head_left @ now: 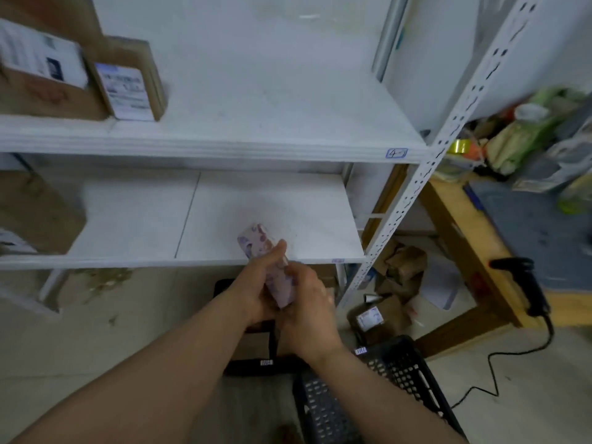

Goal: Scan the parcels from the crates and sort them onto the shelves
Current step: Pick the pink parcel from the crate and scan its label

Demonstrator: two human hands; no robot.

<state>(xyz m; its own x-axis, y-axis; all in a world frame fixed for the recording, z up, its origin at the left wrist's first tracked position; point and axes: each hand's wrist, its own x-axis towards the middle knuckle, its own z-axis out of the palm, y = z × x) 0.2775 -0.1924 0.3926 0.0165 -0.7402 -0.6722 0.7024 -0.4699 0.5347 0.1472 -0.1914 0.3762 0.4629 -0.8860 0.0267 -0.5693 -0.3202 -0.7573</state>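
Note:
A small flat parcel (259, 243) with a pale purple pattern is held upright in front of the lower white shelf (272, 216). My left hand (253, 290) grips its lower part, thumb up along its edge. My right hand (309, 302) wraps round the parcel's bottom from the right. A black handheld scanner (525, 283) lies on the wooden table at the right, its cable trailing to the floor. Two black crates stand below my arms: one (394, 373) at the lower right and one (253, 363) partly hidden behind my wrists.
The upper shelf (256, 123) carries brown labelled boxes (128, 78) at its left end. Another brown box (35, 213) stands at the left of the lower shelf. Loose brown parcels (394, 283) lie on the floor by the perforated shelf post (426, 168). The wooden table (461, 225) holds clutter.

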